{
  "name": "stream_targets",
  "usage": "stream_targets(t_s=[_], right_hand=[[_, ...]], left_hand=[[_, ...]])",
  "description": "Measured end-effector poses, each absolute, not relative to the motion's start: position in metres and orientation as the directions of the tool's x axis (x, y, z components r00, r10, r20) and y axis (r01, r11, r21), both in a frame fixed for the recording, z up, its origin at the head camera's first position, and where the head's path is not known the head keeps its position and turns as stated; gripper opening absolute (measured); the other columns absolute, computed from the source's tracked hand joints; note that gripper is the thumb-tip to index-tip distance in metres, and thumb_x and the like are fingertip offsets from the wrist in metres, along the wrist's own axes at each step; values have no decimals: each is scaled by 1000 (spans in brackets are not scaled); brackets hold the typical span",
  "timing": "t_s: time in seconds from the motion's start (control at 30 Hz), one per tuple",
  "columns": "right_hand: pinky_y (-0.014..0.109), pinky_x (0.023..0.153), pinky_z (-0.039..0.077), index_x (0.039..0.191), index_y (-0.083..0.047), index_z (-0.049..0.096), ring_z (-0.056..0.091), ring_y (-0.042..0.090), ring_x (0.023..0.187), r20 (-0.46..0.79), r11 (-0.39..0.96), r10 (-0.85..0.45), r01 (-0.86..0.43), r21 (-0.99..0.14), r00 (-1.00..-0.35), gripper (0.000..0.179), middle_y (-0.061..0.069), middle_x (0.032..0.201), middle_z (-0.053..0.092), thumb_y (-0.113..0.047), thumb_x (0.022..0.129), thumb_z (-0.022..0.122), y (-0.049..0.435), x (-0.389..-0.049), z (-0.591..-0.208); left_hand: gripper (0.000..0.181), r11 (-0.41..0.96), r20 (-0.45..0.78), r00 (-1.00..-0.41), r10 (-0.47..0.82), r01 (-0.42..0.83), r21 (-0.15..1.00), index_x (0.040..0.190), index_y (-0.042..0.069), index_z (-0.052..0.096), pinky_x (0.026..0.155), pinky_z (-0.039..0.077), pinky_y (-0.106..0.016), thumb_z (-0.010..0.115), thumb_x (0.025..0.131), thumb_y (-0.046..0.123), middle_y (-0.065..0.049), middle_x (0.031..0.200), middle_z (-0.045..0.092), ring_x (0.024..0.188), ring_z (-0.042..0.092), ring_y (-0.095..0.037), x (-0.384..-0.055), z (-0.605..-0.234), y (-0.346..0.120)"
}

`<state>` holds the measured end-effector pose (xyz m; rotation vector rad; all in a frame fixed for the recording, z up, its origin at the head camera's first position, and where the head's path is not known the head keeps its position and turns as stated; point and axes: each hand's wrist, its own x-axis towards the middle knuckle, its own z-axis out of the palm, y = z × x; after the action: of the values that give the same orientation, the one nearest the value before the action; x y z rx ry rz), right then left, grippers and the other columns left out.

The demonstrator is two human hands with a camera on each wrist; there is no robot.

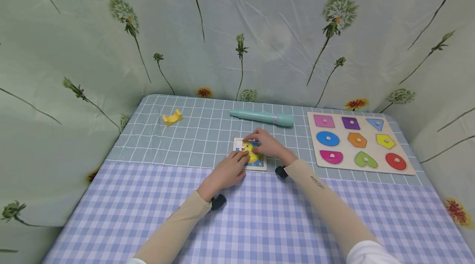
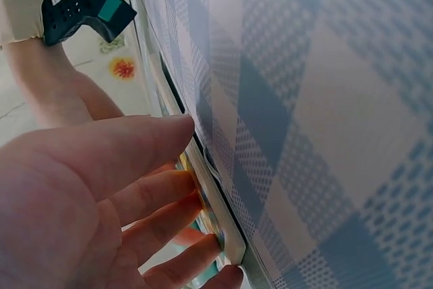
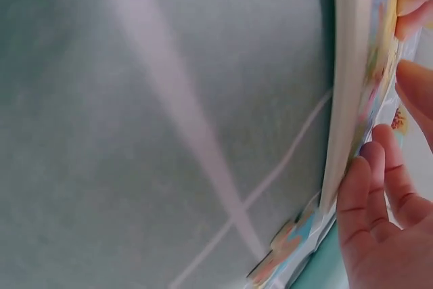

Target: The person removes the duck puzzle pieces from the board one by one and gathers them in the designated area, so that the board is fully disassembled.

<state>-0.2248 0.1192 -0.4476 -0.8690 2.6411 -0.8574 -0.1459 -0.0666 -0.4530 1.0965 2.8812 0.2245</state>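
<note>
Touching a square wooden yellow-duck puzzle, seemingly filled except upper left, the left hand lies unclenched; whether the right hand grasps anything, I cannot tell.

Beige sleeves (one lettered), black wristbands, white cloth

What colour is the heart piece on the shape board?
Green heart piece; head view shows it best.
</note>
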Motion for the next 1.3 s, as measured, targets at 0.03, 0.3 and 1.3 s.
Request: stream_targets(t_s=[0.03, 0.3, 1.3], right_hand=[[43, 84, 42, 122, -8, 66, 48, 30, 103, -41, 660, -608, -475, -582, -793, 37, 16, 115, 51, 1, 86, 62, 118, -225, -448], [45, 86, 41, 118, -8, 67, 46, 32, 103, -29, 659, -610, -487, -573, -792, 35, 17, 115, 47, 3, 85, 61, 117, -223, -447], [29, 63, 41, 106, 6, 62, 49, 22, 74, -4, 497, -283, -143, -856, -959, 19, 15, 88, 59, 3, 89, 55, 182, -226, -440]], left_hand=[[50, 738, 7, -747, 665, 658, 152, 136, -1, 49, 103, 38, -40, 63, 94, 21, -14, 142, 43, 127, 41, -33, -146, -453, -66], [49, 747, 12, -757, 653, 648, 148, 135, -2, 50, 104, 37, -39, 63, 93, 20, -15, 141, 45, 127, 42, -32, -145, -452, -64], [48, 761, -12, -771, 636, 625, 174, 134, -1, 51, 103, 38, -40, 64, 92, 18, -16, 141, 45, 125, 43, -32, -143, -449, -62]])
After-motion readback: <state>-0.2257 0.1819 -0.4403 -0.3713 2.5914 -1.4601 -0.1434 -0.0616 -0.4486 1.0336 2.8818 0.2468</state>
